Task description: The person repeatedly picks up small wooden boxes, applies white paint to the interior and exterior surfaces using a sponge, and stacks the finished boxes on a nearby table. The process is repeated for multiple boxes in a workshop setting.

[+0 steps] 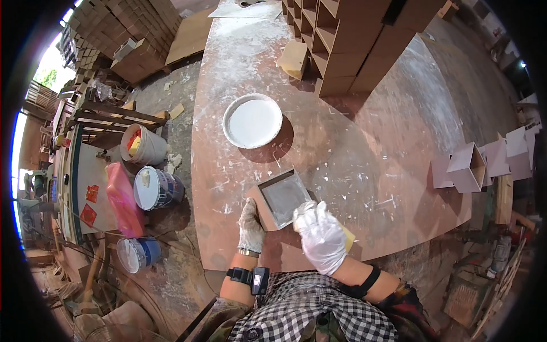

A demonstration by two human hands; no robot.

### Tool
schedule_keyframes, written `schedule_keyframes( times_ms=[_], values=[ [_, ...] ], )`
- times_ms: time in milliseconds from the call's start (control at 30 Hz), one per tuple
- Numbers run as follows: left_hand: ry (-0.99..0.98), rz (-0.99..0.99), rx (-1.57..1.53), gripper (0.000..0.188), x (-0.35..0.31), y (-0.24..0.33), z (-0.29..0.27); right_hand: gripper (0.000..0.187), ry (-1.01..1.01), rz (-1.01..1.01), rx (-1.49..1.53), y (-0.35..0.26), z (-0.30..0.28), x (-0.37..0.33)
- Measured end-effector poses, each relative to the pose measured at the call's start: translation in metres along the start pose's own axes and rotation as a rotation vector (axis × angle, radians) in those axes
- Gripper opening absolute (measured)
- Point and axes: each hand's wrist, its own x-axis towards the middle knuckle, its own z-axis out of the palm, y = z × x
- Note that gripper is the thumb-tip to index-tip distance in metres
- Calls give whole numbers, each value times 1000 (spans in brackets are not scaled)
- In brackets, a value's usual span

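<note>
A small open box (283, 199) with brown outer sides and a grey inside lies tilted on the table in front of me. My left hand (250, 225), in a knitted glove, is closed on the box's left wall. By the box's lower right corner is my right hand (322, 236), in a white glove, its fingers bent closed. A yellow, sponge-like piece (350, 237) shows at both sides of the right hand, mostly hidden under it. Beyond the box stands a round bowl (252, 121) of white paste or liquid.
Brown compartment shelving (347, 51) stands at the table's far side, with a pale yellow block (293, 59) beside it. Several box pieces (467, 165) sit at the right edge. Buckets (149, 188) and a pink plastic bag (124, 199) are left of the table (364, 194).
</note>
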Motion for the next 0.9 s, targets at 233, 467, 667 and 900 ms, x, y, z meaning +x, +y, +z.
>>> schedule_keyframes(
  times_ms=[233,467,667,900],
  values=[
    [10,5,-19,50,-13,8,15,29,-16,358,437,74,5,-5],
    [65,175,170,39,-35,57,21,23,115,1067,1681,106,-44,13],
    [183,351,577,32,-45,90,47,53,136,1107,2498,101,-28,11],
    [28,50,267,43,-30,82,58,71,49,828,2708,67,-6,20]
  ],
)
